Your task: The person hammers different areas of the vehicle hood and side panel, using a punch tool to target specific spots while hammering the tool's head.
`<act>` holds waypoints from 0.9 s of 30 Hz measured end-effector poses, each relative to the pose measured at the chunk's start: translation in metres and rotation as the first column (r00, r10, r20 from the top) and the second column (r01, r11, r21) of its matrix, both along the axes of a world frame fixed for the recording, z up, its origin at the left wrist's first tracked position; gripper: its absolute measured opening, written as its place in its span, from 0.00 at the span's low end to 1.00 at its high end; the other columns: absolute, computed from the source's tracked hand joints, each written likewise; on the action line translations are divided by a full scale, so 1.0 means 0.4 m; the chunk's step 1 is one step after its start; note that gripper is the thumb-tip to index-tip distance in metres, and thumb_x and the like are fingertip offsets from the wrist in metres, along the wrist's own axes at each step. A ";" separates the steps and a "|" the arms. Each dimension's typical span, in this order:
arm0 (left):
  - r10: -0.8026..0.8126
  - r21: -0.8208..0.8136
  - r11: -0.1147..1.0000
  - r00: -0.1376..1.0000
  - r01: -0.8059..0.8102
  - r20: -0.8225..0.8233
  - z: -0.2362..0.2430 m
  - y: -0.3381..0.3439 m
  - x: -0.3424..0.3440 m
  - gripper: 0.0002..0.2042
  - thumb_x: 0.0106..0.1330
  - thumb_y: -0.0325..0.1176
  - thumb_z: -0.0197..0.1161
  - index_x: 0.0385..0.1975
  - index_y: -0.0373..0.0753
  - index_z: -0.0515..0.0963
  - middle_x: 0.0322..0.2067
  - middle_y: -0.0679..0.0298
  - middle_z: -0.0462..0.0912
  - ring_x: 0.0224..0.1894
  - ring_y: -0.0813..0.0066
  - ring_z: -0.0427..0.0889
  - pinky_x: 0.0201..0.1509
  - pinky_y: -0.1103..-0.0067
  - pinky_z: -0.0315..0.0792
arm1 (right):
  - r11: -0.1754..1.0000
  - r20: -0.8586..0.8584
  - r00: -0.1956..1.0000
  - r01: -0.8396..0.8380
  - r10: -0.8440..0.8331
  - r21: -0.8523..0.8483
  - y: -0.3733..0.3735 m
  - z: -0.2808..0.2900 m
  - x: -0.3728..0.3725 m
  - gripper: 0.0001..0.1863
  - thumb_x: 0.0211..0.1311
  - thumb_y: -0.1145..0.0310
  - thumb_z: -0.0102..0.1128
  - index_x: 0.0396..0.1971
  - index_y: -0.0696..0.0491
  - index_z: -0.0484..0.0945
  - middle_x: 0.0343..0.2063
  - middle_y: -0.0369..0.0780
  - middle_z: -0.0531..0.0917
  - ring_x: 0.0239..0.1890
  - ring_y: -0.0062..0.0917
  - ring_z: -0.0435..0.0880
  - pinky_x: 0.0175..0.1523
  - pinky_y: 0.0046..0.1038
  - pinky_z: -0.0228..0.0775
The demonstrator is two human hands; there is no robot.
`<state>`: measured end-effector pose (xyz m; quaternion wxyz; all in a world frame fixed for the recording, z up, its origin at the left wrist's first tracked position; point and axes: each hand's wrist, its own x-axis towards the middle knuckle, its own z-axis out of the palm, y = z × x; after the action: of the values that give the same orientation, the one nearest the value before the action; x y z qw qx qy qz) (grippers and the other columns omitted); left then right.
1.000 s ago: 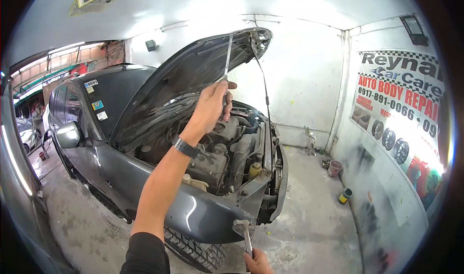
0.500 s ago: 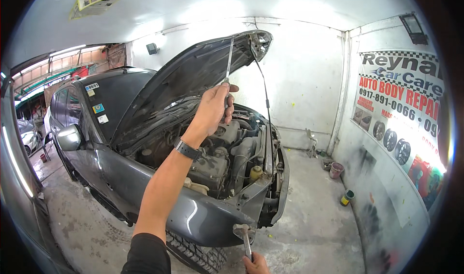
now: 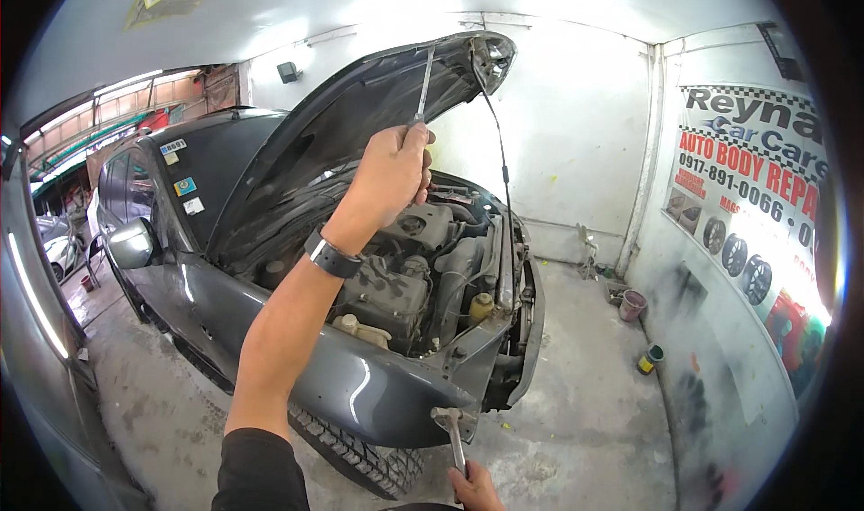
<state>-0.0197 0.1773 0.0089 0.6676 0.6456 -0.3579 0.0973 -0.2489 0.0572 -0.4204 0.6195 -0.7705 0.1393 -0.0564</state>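
My left hand [image 3: 392,171] is raised over the engine bay, fingers wrapped round the handle of what looks like a long screwdriver [image 3: 427,81]. Its slim metal shaft points up and overlaps the underside of the raised bonnet [image 3: 315,115]; I cannot tell whether the tip touches. Low in front, my right hand [image 3: 477,488] grips the handle of a hammer [image 3: 454,421], its metal head uppermost. That head appears against the front corner of the dark grey fender [image 3: 387,407]. Between the arms lies the exposed engine [image 3: 387,290], partly hidden by my left forearm.
A thin prop rod [image 3: 504,173] runs up to the bonnet's front edge. The front tyre [image 3: 360,457] is below the fender. Along the right wall stand a paint can [image 3: 650,359] and a bucket [image 3: 632,306]. A banner [image 3: 747,187] hangs above them.
My left hand has risen slightly and its wrist has turned, with the screwdriver still in it. The hammer has shifted up a little in view. The whole view has moved slightly.
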 end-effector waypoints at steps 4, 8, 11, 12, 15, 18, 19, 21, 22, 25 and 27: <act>-0.051 -0.059 0.997 0.999 0.050 -0.014 -0.018 0.014 0.012 0.18 0.74 0.41 0.46 0.42 0.29 0.71 0.23 0.70 0.66 0.20 0.86 0.65 0.18 0.86 0.63 | 1.000 -0.004 1.000 -0.018 0.018 0.008 -0.004 0.026 0.011 0.18 0.63 0.57 0.58 0.39 0.60 0.74 0.20 0.43 0.76 0.24 0.30 0.72 0.28 0.37 0.64; -0.054 -0.073 0.996 0.998 0.053 -0.015 -0.023 0.014 -0.006 0.18 0.74 0.41 0.46 0.42 0.29 0.71 0.23 0.71 0.65 0.19 0.87 0.65 0.17 0.87 0.62 | 1.000 -0.070 0.997 -0.018 0.019 0.013 -0.032 0.000 0.046 0.16 0.63 0.60 0.57 0.35 0.60 0.73 0.17 0.39 0.75 0.17 0.22 0.72 0.22 0.29 0.64; -0.031 -0.062 0.998 0.999 0.030 -0.014 -0.018 0.018 0.004 0.17 0.74 0.41 0.46 0.42 0.29 0.71 0.23 0.71 0.65 0.19 0.87 0.65 0.17 0.87 0.62 | 0.996 -0.061 0.997 -0.031 0.036 0.086 -0.044 -0.002 0.053 0.15 0.62 0.63 0.57 0.34 0.61 0.73 0.15 0.35 0.73 0.14 0.19 0.73 0.19 0.25 0.65; -0.027 -0.057 0.998 1.000 0.026 -0.015 -0.016 0.015 0.004 0.17 0.74 0.41 0.46 0.42 0.29 0.71 0.23 0.71 0.65 0.19 0.87 0.65 0.17 0.87 0.62 | 0.995 -0.053 0.998 -0.028 0.033 0.097 -0.047 0.003 0.053 0.16 0.61 0.62 0.57 0.35 0.62 0.73 0.15 0.35 0.74 0.14 0.19 0.74 0.20 0.25 0.65; -0.016 -0.071 0.997 0.999 0.013 -0.046 -0.002 0.011 -0.004 0.16 0.74 0.41 0.47 0.42 0.30 0.71 0.23 0.71 0.66 0.19 0.87 0.65 0.17 0.87 0.62 | 0.996 -0.045 0.998 -0.032 0.036 0.087 -0.050 0.009 0.055 0.16 0.61 0.62 0.57 0.36 0.62 0.73 0.15 0.35 0.74 0.15 0.19 0.74 0.20 0.25 0.65; -0.111 -0.089 0.991 0.985 0.100 -0.131 0.027 0.038 -0.017 0.14 0.73 0.40 0.48 0.41 0.32 0.72 0.23 0.71 0.68 0.18 0.86 0.65 0.16 0.86 0.60 | 0.997 -0.074 0.996 -0.041 0.045 0.058 -0.053 0.016 0.052 0.16 0.61 0.62 0.57 0.36 0.62 0.73 0.15 0.36 0.74 0.15 0.19 0.74 0.20 0.25 0.65; -0.077 -0.081 0.995 0.985 0.065 -0.152 0.043 0.048 -0.036 0.15 0.73 0.39 0.49 0.41 0.31 0.71 0.23 0.70 0.68 0.18 0.86 0.65 0.16 0.87 0.59 | 0.997 -0.078 0.996 -0.044 0.048 0.060 -0.054 0.017 0.053 0.16 0.61 0.62 0.57 0.36 0.62 0.73 0.15 0.36 0.74 0.15 0.19 0.74 0.20 0.25 0.65; -0.030 -0.003 1.000 0.989 0.030 -0.143 0.072 0.067 -0.051 0.15 0.73 0.39 0.49 0.41 0.30 0.71 0.23 0.70 0.68 0.18 0.86 0.65 0.15 0.87 0.58 | 0.997 -0.092 0.993 -0.071 0.074 0.034 -0.057 0.014 0.051 0.16 0.62 0.61 0.56 0.34 0.62 0.72 0.14 0.36 0.74 0.15 0.20 0.74 0.20 0.26 0.66; 0.017 0.050 0.999 0.986 -0.008 -0.165 0.098 0.074 -0.070 0.15 0.73 0.38 0.49 0.41 0.30 0.70 0.24 0.70 0.68 0.18 0.87 0.64 0.14 0.88 0.57 | 0.997 -0.100 0.992 -0.076 0.079 0.033 -0.059 0.014 0.053 0.16 0.62 0.61 0.56 0.34 0.62 0.72 0.14 0.36 0.74 0.15 0.20 0.74 0.20 0.26 0.66; -0.022 0.095 0.994 0.955 0.052 -0.295 0.192 0.107 -0.102 0.15 0.73 0.37 0.48 0.43 0.28 0.69 0.23 0.71 0.68 0.17 0.91 0.64 0.12 0.93 0.56 | 0.994 -0.075 0.991 -0.111 0.110 -0.007 -0.056 0.015 0.055 0.18 0.61 0.61 0.57 0.35 0.65 0.73 0.17 0.41 0.76 0.16 0.26 0.77 0.22 0.29 0.68; 0.019 0.155 0.988 0.965 0.023 -0.263 0.218 0.096 -0.090 0.15 0.73 0.37 0.48 0.43 0.28 0.69 0.23 0.72 0.68 0.17 0.92 0.64 0.11 0.94 0.57 | 0.988 -0.057 0.987 -0.152 0.151 -0.010 -0.056 0.021 0.060 0.18 0.61 0.61 0.57 0.35 0.64 0.74 0.17 0.42 0.76 0.18 0.25 0.77 0.24 0.30 0.68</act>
<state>-0.0556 0.2157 0.0962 0.6566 0.7028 -0.2732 -0.0186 -0.2249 0.0349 -0.4121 0.6125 -0.7844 0.0972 0.0113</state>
